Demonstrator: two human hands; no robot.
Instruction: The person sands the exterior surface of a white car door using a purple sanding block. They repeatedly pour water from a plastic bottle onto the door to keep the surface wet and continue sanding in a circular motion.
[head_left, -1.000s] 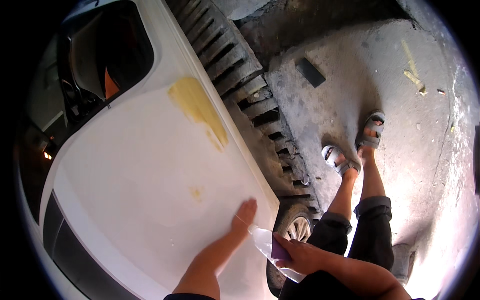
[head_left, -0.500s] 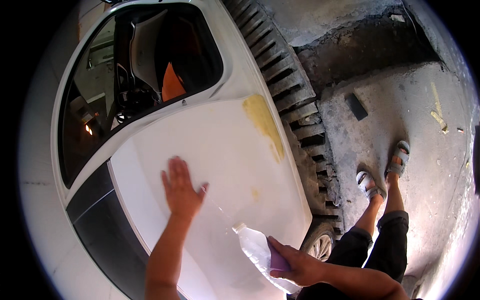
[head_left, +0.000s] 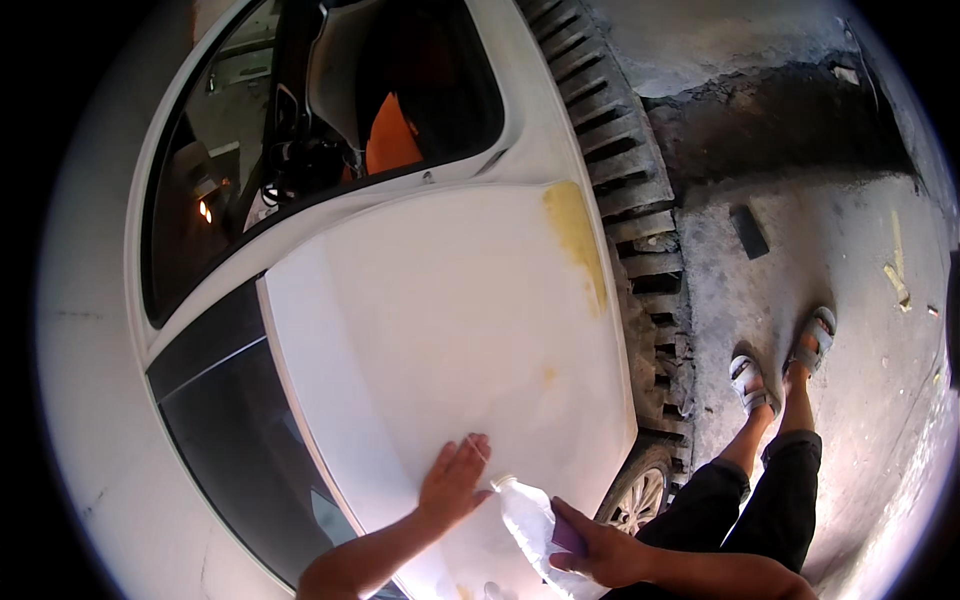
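Observation:
My left hand (head_left: 455,482) lies on the white car door panel (head_left: 420,320), fingers stretched out flat and nothing held in them. A thin streak of water seems to run over its fingers. Close by on the right, my right hand (head_left: 602,552) is wrapped round a clear plastic bottle (head_left: 530,520). The bottle is tilted, its pale cap pointing up-left at the left hand. Between the right palm and the bottle shows a purple piece (head_left: 568,530), whose kind I cannot make out. A yellowish patch (head_left: 577,245) marks the panel's upper right corner, with a small yellow spot lower down.
Above the panel is the car's window opening (head_left: 330,100). Right of the car runs a slotted drain grating (head_left: 640,220), with a wheel (head_left: 640,495) at its near end. A dark flat block (head_left: 748,232) lies on the concrete near my sandalled feet.
My left hand has moved down and right across the panel, nearer the bottle. The right hand still grips the bottle. The whole view has shifted, so the car appears farther right.

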